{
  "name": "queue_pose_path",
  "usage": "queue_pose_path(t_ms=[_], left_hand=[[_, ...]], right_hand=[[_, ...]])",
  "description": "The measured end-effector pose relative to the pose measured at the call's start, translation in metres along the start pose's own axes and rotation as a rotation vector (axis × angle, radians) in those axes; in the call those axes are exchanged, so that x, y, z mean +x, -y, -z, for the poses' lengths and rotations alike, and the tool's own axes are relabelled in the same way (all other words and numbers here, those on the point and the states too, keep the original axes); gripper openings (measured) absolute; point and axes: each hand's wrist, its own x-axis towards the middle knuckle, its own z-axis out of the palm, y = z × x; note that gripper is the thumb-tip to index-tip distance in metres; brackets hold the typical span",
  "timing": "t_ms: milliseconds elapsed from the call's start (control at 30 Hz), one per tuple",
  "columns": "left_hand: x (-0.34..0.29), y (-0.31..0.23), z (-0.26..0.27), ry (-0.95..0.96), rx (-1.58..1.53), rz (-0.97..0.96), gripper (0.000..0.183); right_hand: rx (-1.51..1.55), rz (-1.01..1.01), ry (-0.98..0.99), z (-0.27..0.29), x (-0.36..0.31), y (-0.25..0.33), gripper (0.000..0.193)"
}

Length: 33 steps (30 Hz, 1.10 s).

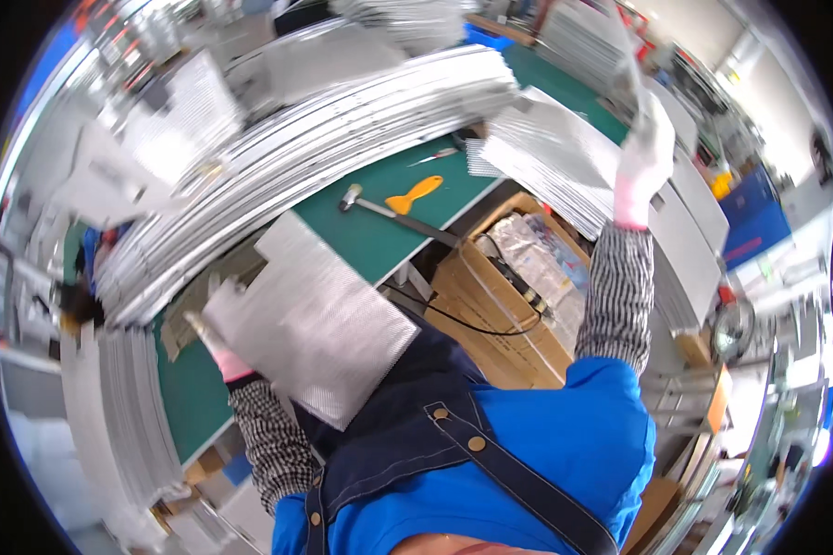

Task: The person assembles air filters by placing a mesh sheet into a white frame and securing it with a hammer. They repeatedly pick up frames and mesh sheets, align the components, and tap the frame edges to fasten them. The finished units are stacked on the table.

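Workshop scene, green-topped bench [379,236] running diagonally, stacks of silvery mesh panels all around. Main item: a flat silver mesh sheet [319,319] lying on the near edge of the bench, partly overhanging toward the person's body. Left hand [220,328], white glove with pink cuff, grips that sheet at its left edge, fingers closed on it; checked sleeve below. Right hand [643,157], same glove type, raised high at upper right, closed around a thin pale sheet [625,55] that rises up from it; blurred, so the exact grip is hard to read. Just left of the right hand sits a tilted pile of mesh sheets [546,157] at the far end of the bench. Across the bench top, a long fanned stack of metal panels [305,157] spans from lower left to upper centre. Between that stack and the held sheet: a hammer [393,213] with dark handle, and just beyond it an orange-handled scraper [415,194], both lying on the green surface, close but apart. Below the bench edge, an open cardboard box [504,296] with plastic-wrapped contents and a black cable [472,324] draped over it. Another panel stack [125,416] stands at lower left. Person wears blue shirt and dark denim apron.
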Motion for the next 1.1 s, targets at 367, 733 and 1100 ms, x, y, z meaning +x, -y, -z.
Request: queue_pose_path(t_ms=[367,733,1100], left_hand=[[0.002,0.000,-0.021,-0.207,-0.072,-0.006,0.118],[0.004,0.005,0.006,-0.079,-0.326,0.052,0.098],[0.001,-0.017,-0.009,0.131,-0.295,-0.105,0.107]], right_hand=[[1.451,-1.159,1.468,-0.012,-0.193,0.254,0.052],[1.432,-1.073,1.723,-0.024,-0.181,0.290,0.050],[0.864,-0.017,1.338,-0.039,-0.193,0.286,0.076]])
